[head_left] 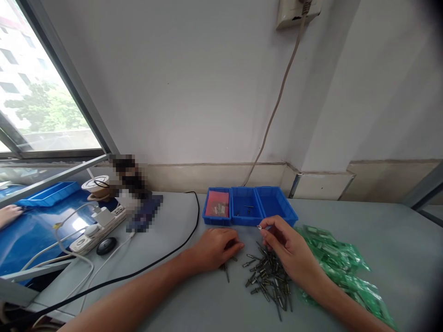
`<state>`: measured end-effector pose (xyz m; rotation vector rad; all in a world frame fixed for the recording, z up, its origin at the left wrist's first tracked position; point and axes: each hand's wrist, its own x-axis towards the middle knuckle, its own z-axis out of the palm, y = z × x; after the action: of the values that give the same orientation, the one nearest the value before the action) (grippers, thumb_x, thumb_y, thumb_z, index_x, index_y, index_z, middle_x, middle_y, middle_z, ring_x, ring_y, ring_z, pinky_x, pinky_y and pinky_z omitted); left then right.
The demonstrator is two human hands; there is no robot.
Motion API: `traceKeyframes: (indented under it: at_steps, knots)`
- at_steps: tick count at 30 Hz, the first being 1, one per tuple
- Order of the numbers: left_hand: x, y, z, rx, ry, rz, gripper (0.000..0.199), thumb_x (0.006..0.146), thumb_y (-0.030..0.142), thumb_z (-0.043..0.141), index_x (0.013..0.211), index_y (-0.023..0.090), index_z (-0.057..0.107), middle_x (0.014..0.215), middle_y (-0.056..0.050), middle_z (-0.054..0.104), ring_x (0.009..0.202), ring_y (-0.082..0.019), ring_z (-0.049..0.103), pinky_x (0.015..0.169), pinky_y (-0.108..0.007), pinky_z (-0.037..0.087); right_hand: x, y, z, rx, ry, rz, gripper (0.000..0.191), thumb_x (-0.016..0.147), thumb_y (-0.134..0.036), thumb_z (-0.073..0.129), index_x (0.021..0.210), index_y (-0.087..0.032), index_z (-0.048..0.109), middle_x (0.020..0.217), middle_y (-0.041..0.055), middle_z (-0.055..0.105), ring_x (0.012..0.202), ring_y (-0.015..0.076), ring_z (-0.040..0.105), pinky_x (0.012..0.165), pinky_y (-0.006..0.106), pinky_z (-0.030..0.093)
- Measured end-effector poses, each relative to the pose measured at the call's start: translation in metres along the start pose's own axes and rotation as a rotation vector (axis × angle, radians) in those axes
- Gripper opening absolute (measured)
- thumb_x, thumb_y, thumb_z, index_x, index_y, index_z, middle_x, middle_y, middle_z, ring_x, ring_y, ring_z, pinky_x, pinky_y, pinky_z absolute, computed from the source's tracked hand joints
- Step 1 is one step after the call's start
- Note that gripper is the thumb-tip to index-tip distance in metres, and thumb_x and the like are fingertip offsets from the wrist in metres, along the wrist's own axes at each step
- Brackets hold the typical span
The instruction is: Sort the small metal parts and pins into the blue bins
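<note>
My right hand (282,244) is closed in a pinch, thumb against index finger, just in front of the blue bins. A small silvery piece (259,227) pokes out at the fingertips; it is too small to tell its kind. Below that hand lies a loose pile of metal pop rivets (268,276), their thin stems pointing every way. My left hand (218,249) rests on the table left of the pile, its fingers curled. A few rivets (226,272) show beneath it; whatever is inside its fingers is hidden.
Three joined blue bins (277,205) stand by the wall; the left one holds a red packet (217,204), the middle one a few small pieces. Green plastic bags (335,253) lie right. A black cable (155,263), mouse (106,246) and power strip (83,240) are left. Another person's hand (9,214) appears far left.
</note>
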<state>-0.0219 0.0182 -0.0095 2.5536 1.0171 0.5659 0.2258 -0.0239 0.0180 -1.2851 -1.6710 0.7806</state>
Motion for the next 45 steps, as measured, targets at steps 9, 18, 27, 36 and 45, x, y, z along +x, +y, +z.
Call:
traceKeyframes:
  at_steps: [9, 18, 27, 36, 45]
  knots:
    - [0.001, -0.001, -0.001, 0.004, -0.001, -0.008, 0.027, 0.107, 0.036, 0.062, 0.085, 0.019, 0.059, 0.08, 0.002, 0.065, 0.07, -0.013, 0.056, 0.065, -0.024, 0.035, 0.002, 0.0, 0.001, 0.003, 0.039, -0.051, 0.024, 0.103, -0.049, 0.061, 0.1, -0.027, 0.068, 0.093, 0.0044, 0.07, 0.08, 0.0229, 0.064, 0.068, 0.033, 0.052]
    - [0.001, 0.002, -0.003, 0.003, -0.012, -0.01, 0.027, 0.107, 0.035, 0.062, 0.086, 0.019, 0.06, 0.08, 0.002, 0.065, 0.069, -0.013, 0.056, 0.065, -0.024, 0.036, 0.0, 0.002, 0.003, 0.094, 0.015, 0.008, 0.031, 0.107, -0.052, 0.052, 0.107, -0.027, 0.07, 0.092, 0.0034, 0.071, 0.061, 0.0175, 0.058, 0.06, 0.031, 0.053]
    - [0.001, -0.001, 0.0, 0.023, -0.014, 0.004, 0.026, 0.108, 0.036, 0.06, 0.088, 0.019, 0.061, 0.081, 0.001, 0.066, 0.07, -0.014, 0.057, 0.065, -0.024, 0.037, 0.002, 0.006, 0.004, 0.115, 0.024, 0.04, 0.039, 0.107, -0.057, 0.049, 0.109, -0.025, 0.07, 0.079, -0.0002, 0.062, 0.056, 0.0157, 0.056, 0.056, 0.03, 0.05]
    - [0.001, 0.001, -0.002, 0.027, -0.018, -0.005, 0.027, 0.108, 0.036, 0.06, 0.088, 0.019, 0.062, 0.08, 0.001, 0.065, 0.069, -0.014, 0.057, 0.065, -0.025, 0.037, -0.002, -0.006, 0.0, 0.027, 0.0, -0.032, 0.029, 0.107, -0.053, 0.05, 0.106, -0.028, 0.065, 0.081, 0.0012, 0.061, 0.065, 0.0199, 0.058, 0.06, 0.032, 0.05]
    - [0.0, -0.003, 0.002, 0.029, 0.004, 0.004, 0.029, 0.108, 0.038, 0.06, 0.087, 0.019, 0.061, 0.081, 0.001, 0.066, 0.069, -0.014, 0.057, 0.065, -0.025, 0.035, -0.004, -0.008, 0.0, -0.08, -0.019, -0.126, 0.016, 0.107, -0.037, 0.055, 0.099, -0.028, 0.064, 0.094, 0.0028, 0.061, 0.08, 0.0215, 0.057, 0.072, 0.033, 0.048]
